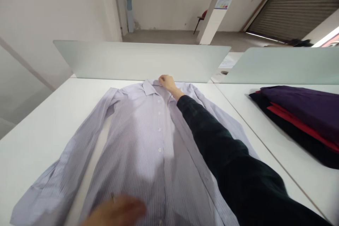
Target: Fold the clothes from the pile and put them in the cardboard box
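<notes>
A pale lilac, finely striped button-up shirt lies front up on the white table, its collar at the far side and its front unbuttoned. My right hand reaches to the collar, fingers closed on its right side; the dark sleeve of that arm crosses over the shirt's right half. Low in the picture, my left hand is over the lower front of the shirt, smeared by motion. Whether it touches the cloth I cannot tell. Small white buttons run down the front edge.
Folded dark purple, red and black clothes are stacked on the table's right part, past a seam. Frosted screens stand along the far edge of the white table. Behind them are a pillar and a roller shutter.
</notes>
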Tool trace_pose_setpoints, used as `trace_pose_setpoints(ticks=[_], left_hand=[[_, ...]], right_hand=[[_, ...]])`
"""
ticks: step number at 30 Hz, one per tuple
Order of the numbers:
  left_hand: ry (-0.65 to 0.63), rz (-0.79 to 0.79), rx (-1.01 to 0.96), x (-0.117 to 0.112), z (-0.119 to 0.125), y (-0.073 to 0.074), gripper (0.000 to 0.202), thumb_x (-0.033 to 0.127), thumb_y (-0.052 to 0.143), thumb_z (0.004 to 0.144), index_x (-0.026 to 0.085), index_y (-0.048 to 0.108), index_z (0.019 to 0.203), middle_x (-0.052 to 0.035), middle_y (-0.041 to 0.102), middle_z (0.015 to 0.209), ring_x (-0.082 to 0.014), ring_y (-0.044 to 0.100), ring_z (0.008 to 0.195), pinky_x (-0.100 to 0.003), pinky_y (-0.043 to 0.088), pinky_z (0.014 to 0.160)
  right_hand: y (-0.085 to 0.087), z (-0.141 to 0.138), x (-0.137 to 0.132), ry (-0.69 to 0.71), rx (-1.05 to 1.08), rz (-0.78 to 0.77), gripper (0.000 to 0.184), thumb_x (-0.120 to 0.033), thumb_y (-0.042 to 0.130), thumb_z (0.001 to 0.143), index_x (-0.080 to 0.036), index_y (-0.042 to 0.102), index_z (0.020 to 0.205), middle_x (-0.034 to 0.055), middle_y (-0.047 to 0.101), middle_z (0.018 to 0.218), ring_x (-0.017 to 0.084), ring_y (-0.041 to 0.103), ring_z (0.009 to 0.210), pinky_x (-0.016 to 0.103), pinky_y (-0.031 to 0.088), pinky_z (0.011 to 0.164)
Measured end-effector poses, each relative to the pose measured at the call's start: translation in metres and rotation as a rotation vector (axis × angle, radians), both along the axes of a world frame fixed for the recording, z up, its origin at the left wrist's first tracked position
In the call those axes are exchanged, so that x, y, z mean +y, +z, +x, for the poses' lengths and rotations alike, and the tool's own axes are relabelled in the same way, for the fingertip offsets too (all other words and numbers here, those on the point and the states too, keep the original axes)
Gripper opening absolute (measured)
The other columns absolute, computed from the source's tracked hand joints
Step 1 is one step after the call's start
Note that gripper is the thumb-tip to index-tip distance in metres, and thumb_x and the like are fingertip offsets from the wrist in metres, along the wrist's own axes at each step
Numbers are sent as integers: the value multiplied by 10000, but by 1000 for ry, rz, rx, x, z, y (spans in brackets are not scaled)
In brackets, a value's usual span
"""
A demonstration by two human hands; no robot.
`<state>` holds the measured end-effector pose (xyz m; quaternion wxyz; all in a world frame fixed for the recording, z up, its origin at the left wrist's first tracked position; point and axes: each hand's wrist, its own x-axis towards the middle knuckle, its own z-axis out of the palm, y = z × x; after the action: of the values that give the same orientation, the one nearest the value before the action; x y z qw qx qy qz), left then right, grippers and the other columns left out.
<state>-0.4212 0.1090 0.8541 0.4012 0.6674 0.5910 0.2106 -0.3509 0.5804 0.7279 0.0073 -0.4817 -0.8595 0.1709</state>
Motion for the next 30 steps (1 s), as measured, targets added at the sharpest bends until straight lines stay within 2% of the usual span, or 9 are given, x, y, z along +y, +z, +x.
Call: trace_pose_setpoints(ticks=[3, 6, 9, 12, 15, 18, 22, 27, 30], left_hand=[[183, 56, 83, 78, -62, -24, 410, 461, 372, 928, 324, 666, 1179, 5, 677, 1201, -217, 643, 1042, -347, 568, 855], [421, 110, 284, 180, -112, -62, 387, 407, 419, 908, 230, 669, 1144, -56, 682, 1191, -229, 624, 1075, -370, 479, 992], [559, -24, 522, 264, -137, -105, 420, 289, 387, 916, 135, 614, 1233, -122, 619, 1288, -225, 520, 1242, -335, 374, 1080], [618, -107, 607, 311, -138, -141, 444, 292, 371, 930, 89, 587, 1261, -200, 569, 1317, -311, 490, 1257, -435, 373, 1048], [643, -157, 663, 332, -130, -165, 455, 374, 369, 934, 100, 617, 1200, -249, 561, 1280, -398, 508, 1199, -523, 413, 942], [591, -166, 693, 343, -126, -178, 418, 381, 350, 945, 146, 623, 1157, -217, 612, 1206, -364, 559, 1142, -467, 441, 894], [546, -156, 740, 351, -132, -188, 403, 355, 291, 968, 174, 587, 1172, -185, 646, 1149, -321, 611, 1068, -403, 454, 843], [526, -151, 784, 355, -137, -196, 423, 360, 270, 965, 153, 563, 1189, -194, 652, 1108, -338, 610, 1051, -413, 450, 826], [525, -81, 798, 351, -135, -196, 440, 333, 274, 955, 120, 531, 1241, -220, 599, 1202, -369, 546, 1149, -453, 432, 878]], right_hand=[[16, 49, 24, -108, -38, 95, 373, -166, 384, 906, -124, 679, 1130, 138, 686, 1148, 226, 609, 1058, 289, 422, 911], [22, 103, 38, -247, -109, 162, 397, -171, 380, 897, -94, 664, 1163, 188, 649, 1197, 269, 587, 1093, 347, 425, 927], [15, 139, 43, -335, -175, 184, 395, -264, 424, 908, -104, 657, 1184, 196, 622, 1234, 292, 573, 1104, 391, 433, 919], [3, 149, 47, -356, -216, 176, 412, -354, 421, 935, -130, 662, 1184, 185, 627, 1224, 294, 574, 1100, 406, 436, 908], [-8, 143, 55, -341, -245, 154, 395, -378, 416, 948, -151, 684, 1129, 171, 658, 1162, 280, 592, 1069, 385, 441, 887], [-13, 137, 62, -307, -271, 131, 330, -333, 452, 939, -158, 697, 1073, 155, 691, 1083, 258, 616, 1024, 336, 441, 862], [-15, 137, 66, -289, -306, 123, 307, -299, 453, 941, -146, 693, 1056, 174, 691, 1071, 270, 622, 1016, 332, 440, 842], [-15, 137, 66, -299, -323, 97, 310, -274, 439, 946, -135, 682, 1077, 186, 680, 1077, 283, 621, 1020, 366, 454, 850], [-5, 132, 62, -296, -326, 87, 313, -259, 486, 915, -141, 649, 1154, 185, 638, 1174, 305, 583, 1090, 425, 448, 897]])
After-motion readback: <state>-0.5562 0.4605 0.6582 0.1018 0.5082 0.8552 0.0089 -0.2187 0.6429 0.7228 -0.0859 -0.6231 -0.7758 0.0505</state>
